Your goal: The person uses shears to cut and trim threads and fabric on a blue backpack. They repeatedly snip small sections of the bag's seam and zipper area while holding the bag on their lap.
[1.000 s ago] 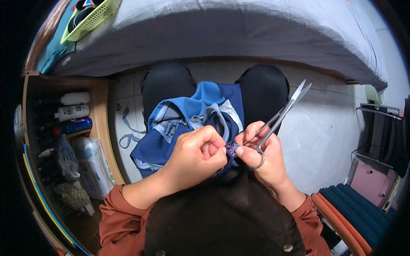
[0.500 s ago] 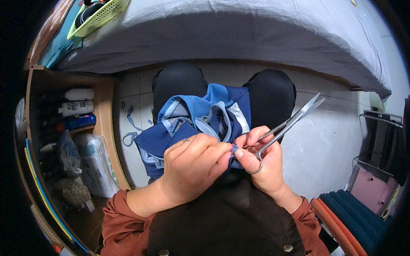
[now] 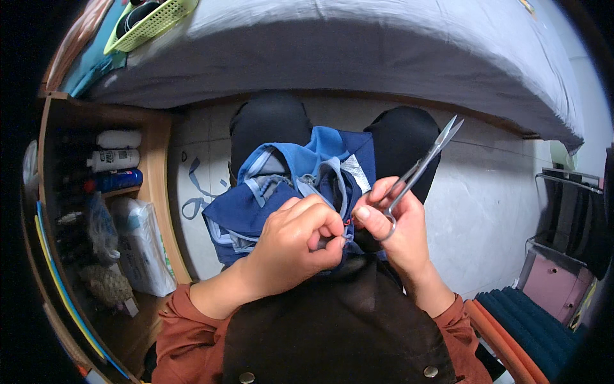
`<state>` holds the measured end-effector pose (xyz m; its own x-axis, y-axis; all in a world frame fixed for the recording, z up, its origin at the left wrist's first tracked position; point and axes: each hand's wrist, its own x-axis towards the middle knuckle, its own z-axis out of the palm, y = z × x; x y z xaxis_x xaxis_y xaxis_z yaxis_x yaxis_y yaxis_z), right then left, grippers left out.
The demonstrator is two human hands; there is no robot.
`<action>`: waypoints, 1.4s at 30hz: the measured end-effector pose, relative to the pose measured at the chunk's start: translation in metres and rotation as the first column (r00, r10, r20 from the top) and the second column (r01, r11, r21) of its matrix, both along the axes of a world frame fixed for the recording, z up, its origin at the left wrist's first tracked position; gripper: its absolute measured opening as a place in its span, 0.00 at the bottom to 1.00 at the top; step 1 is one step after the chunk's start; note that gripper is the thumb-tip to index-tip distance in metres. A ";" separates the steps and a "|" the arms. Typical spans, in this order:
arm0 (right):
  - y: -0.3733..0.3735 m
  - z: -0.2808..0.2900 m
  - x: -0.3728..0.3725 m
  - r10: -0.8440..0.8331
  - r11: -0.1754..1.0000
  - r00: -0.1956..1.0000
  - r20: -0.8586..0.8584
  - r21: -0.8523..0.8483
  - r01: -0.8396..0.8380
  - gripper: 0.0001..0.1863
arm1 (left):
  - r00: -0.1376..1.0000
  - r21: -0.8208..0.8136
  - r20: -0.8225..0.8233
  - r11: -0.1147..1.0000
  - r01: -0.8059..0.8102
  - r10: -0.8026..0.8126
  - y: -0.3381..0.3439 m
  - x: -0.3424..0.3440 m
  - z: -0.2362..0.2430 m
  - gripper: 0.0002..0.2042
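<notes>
Across my lap lies a bundle of navy and lighter blue fabric (image 3: 236, 208) with zips and grey-blue binding, perhaps a bag. A white label (image 3: 355, 170) shows on its right side. My left hand (image 3: 288, 240) is closed in a pinch on the fabric's near edge, beside a small red bit (image 3: 348, 223). Just right of it, my right hand (image 3: 403, 227) holds metal scissors (image 3: 423, 168) by the handle loops. Their slightly parted blades point up and away to the right, off the fabric. My right thumb and fingertips are apart from the cloth.
A grey-sheeted bed (image 3: 307, 61) spans the far side, with a green basket (image 3: 150, 29) on its left. Left stands a wooden shelf (image 3: 160, 192) holding bottles and packages. Cut-looking blue straps (image 3: 199, 182) lie on the tiled floor. A pink drawer unit (image 3: 550, 278) stands right.
My right hand has drawn away from the cloth and my left hand, and the scissors point more steeply upward. My left hand has shifted slightly nearer to me, still pinching the edge.
</notes>
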<state>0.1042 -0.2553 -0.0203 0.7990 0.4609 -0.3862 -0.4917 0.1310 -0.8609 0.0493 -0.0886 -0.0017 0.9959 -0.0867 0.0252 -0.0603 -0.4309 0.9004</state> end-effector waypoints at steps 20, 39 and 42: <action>0.029 0.015 0.008 -0.149 0.988 0.984 -0.095 0.027 0.152 0.14 | 0.980 -0.700 -0.099 0.688 -0.192 0.173 0.011 -0.011 -0.021 0.12; 0.037 0.015 0.003 -0.157 0.984 0.983 -0.095 0.068 0.164 0.14 | 0.826 0.071 0.563 0.997 -0.003 -0.038 0.010 -0.006 0.002 0.10; 0.039 0.016 0.010 -0.201 0.976 0.972 -0.119 0.064 0.209 0.14 | 0.873 0.065 0.470 0.982 -0.179 0.128 0.014 0.000 -0.003 0.06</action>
